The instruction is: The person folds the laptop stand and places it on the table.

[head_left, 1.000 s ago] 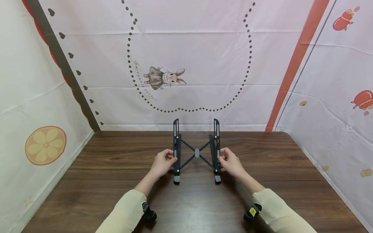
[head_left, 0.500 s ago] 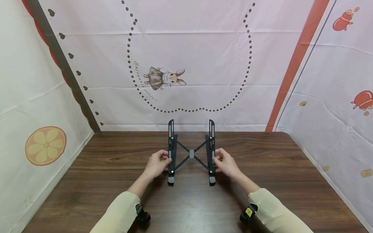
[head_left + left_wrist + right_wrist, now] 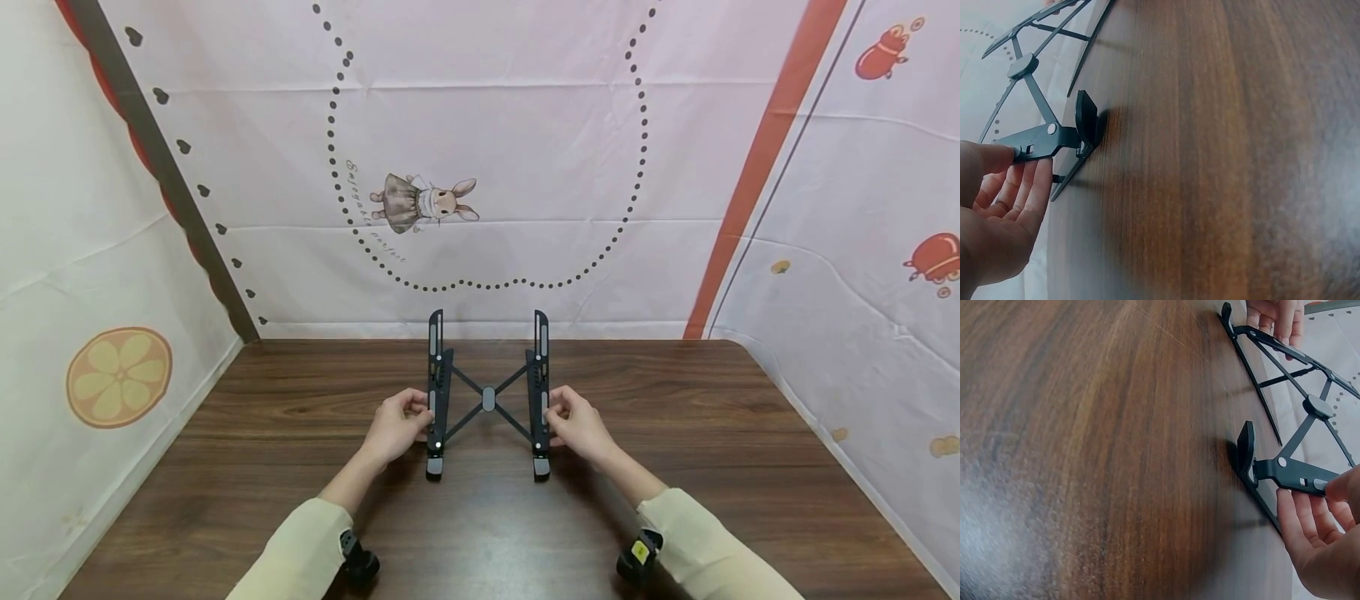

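A black folding laptop stand (image 3: 489, 398) is spread out on the table, its two side rails joined by an X of thin bars with a grey oval hub. My left hand (image 3: 398, 422) pinches the left rail between thumb and fingers; the left wrist view shows the thumb on top and the fingers (image 3: 1038, 187) beneath. On the opposite side, my right hand (image 3: 580, 425) pinches the right rail the same way, as the right wrist view of the stand's rail (image 3: 1304, 477) shows. The front lips are raised, and the lower bars look in contact with the tabletop.
The brown wood-grain table (image 3: 480, 533) reaches back to a printed white cloth (image 3: 510, 167) hung behind it. More cloth hangs at the left (image 3: 120, 275) and right sides. A small black camera (image 3: 360, 562) is strapped at each wrist.
Both hands and the stand between them have shifted to the left and slightly toward me, mostly in the first half second. The grip on both rails looks the same.
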Demonstrator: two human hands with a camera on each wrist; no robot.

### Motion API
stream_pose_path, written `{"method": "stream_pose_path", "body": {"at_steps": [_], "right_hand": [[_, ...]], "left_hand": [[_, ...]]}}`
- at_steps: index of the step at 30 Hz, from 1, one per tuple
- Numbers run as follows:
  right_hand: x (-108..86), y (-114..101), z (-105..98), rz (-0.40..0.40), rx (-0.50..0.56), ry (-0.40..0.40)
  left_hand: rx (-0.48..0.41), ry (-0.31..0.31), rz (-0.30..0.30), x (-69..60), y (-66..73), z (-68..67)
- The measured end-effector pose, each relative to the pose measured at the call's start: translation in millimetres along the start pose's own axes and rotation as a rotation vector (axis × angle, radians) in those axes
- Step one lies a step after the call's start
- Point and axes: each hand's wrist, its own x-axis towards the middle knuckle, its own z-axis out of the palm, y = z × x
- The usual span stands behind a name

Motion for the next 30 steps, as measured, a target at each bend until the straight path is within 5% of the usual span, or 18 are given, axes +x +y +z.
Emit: {"method": "stream_pose_path", "body": {"at_steps": [30], "right_hand": [[-1.1,-2.1,2.3,0.056,0.023,0.044]], "left_hand": [[0.043,0.03,0.008,-2.8,2.5,3.2]]}}
